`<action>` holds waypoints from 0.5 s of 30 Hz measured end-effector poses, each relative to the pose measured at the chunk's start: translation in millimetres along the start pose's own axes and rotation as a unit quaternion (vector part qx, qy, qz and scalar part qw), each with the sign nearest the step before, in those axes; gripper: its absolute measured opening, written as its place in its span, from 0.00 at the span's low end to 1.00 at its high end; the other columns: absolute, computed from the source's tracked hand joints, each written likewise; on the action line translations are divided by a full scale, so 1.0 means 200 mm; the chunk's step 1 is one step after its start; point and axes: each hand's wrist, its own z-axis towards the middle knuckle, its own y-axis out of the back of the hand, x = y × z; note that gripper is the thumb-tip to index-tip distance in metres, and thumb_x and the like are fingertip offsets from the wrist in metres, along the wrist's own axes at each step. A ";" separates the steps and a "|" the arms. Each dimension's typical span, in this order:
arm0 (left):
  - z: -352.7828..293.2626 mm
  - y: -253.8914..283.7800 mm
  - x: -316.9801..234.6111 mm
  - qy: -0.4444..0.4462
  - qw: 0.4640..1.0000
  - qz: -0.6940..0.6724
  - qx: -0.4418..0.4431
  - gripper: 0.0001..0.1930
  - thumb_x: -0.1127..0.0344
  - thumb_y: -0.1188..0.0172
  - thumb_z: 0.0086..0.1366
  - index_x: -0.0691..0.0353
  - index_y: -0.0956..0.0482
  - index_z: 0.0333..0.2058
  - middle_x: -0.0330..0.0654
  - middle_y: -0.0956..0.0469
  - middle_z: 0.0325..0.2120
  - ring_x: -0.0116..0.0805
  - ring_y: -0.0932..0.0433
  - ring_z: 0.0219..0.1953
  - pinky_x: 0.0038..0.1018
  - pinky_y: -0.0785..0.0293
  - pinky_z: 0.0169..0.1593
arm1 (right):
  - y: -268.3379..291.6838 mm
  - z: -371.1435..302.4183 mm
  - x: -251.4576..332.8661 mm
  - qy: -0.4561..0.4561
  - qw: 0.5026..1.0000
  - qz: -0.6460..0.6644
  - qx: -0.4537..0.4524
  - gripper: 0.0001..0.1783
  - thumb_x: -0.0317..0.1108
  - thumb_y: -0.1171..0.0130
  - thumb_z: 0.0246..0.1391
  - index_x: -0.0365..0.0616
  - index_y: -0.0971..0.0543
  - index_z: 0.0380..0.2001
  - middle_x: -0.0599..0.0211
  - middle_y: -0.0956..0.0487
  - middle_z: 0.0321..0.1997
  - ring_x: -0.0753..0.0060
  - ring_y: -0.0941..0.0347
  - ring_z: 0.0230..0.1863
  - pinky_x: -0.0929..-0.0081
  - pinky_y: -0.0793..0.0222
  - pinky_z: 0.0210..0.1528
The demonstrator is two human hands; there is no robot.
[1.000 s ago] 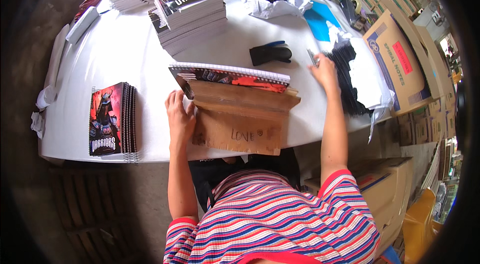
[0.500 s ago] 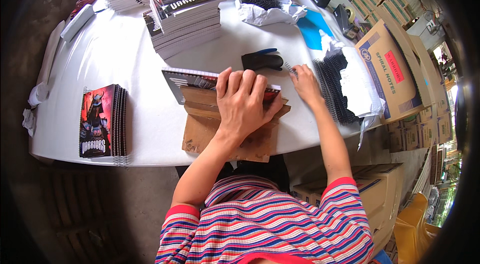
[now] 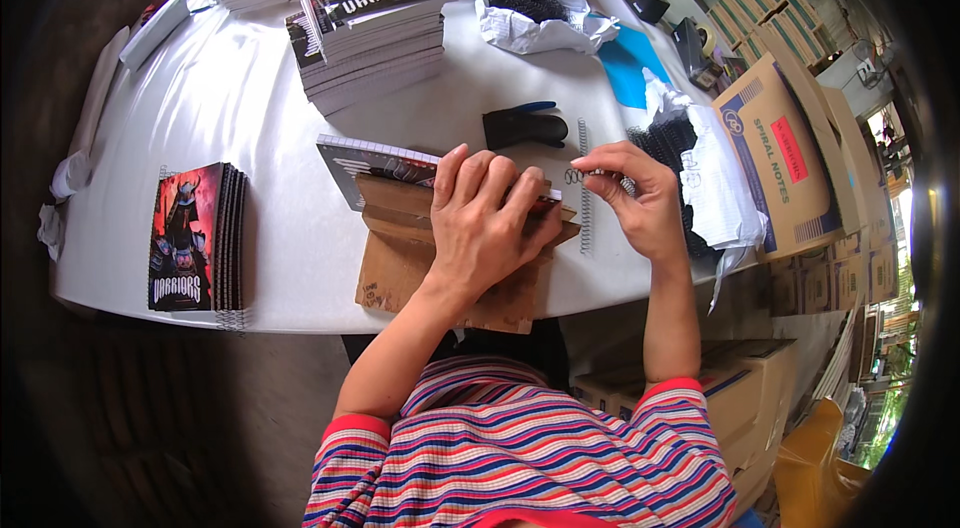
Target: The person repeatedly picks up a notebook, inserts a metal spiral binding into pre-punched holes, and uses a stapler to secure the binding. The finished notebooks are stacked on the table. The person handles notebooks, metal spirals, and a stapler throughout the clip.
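My left hand (image 3: pixel 484 213) is wrapped over the top of an unbound notebook (image 3: pixel 350 163), holding it against a brown wooden stand (image 3: pixel 400 218). A row of punched holes runs along the notebook's upper edge. Just right of the stand, my right hand (image 3: pixel 640 193) pinches a dark wire spiral coil (image 3: pixel 574 176) between thumb and fingers, its free end pointing toward the notebook. A second spiral coil (image 3: pixel 585 223) lies lengthwise on the white table below it. Beyond the hands rests a black hand tool (image 3: pixel 524 126) with a blue edge.
Bound notebooks (image 3: pixel 190 238) lie in a pile at left. A tall stack of notebooks (image 3: pixel 375 58) stands farther back, with more stacks behind. Black coils in white paper (image 3: pixel 535 13) are at the back, more coils (image 3: pixel 668 143) at right beside a cardboard box (image 3: pixel 780 148). A blue sheet (image 3: pixel 632 58) lies nearby.
My right hand has lifted a spiral coil off the table and brought it nearer to me, beside the notebook. My left hand keeps its hold on the notebook.
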 end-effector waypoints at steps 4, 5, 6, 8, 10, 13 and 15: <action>-0.02 0.02 0.00 0.009 1.000 -0.001 0.020 0.13 0.57 0.37 0.45 0.55 0.25 0.29 0.38 0.31 0.27 0.36 0.30 0.38 0.38 0.43 0.55 | -0.02 -0.05 0.02 -0.039 0.995 0.063 0.068 0.07 0.25 0.47 0.54 0.39 0.21 0.36 0.67 0.25 0.27 0.77 0.29 0.31 0.80 0.34 0.35; -0.02 0.02 0.00 0.008 1.000 0.000 0.018 0.13 0.57 0.37 0.45 0.55 0.25 0.29 0.38 0.31 0.27 0.36 0.30 0.38 0.38 0.44 0.56 | -0.02 -0.05 0.02 -0.066 0.988 0.098 0.099 0.07 0.25 0.48 0.56 0.39 0.22 0.36 0.67 0.26 0.26 0.78 0.30 0.29 0.81 0.34 0.34; -0.02 0.02 0.00 0.009 1.000 0.002 0.020 0.13 0.57 0.37 0.45 0.55 0.25 0.29 0.38 0.31 0.27 0.36 0.30 0.38 0.38 0.44 0.56 | -0.02 -0.04 0.03 -0.091 0.984 0.104 0.113 0.08 0.26 0.50 0.57 0.39 0.22 0.36 0.68 0.27 0.25 0.79 0.32 0.28 0.81 0.35 0.33; -0.02 0.03 0.00 0.011 1.000 0.003 0.024 0.13 0.57 0.37 0.45 0.55 0.25 0.28 0.38 0.32 0.27 0.36 0.30 0.38 0.38 0.44 0.56 | 0.00 -0.03 0.07 -0.142 0.973 0.114 0.141 0.09 0.27 0.54 0.60 0.38 0.23 0.37 0.70 0.30 0.23 0.81 0.35 0.25 0.82 0.36 0.31; -0.03 0.03 0.00 0.008 1.000 0.006 0.025 0.13 0.57 0.37 0.45 0.55 0.26 0.28 0.38 0.32 0.27 0.36 0.30 0.38 0.38 0.44 0.56 | -0.01 -0.02 0.06 -0.124 0.976 0.143 0.107 0.09 0.26 0.55 0.60 0.38 0.23 0.36 0.71 0.30 0.22 0.82 0.36 0.24 0.82 0.36 0.30; -0.01 0.01 0.01 0.003 1.000 0.014 0.018 0.13 0.57 0.37 0.45 0.55 0.26 0.28 0.38 0.32 0.27 0.36 0.30 0.38 0.38 0.44 0.56 | 0.00 0.02 0.01 -0.065 0.989 0.086 0.100 0.10 0.27 0.55 0.61 0.38 0.24 0.36 0.72 0.31 0.22 0.82 0.37 0.24 0.82 0.37 0.29; -0.01 0.01 0.01 0.005 1.000 0.015 0.022 0.13 0.57 0.37 0.45 0.55 0.26 0.28 0.39 0.32 0.28 0.36 0.30 0.38 0.39 0.44 0.56 | -0.02 0.02 0.04 -0.055 0.990 0.061 0.119 0.09 0.26 0.55 0.60 0.38 0.24 0.36 0.72 0.31 0.22 0.82 0.37 0.24 0.83 0.38 0.28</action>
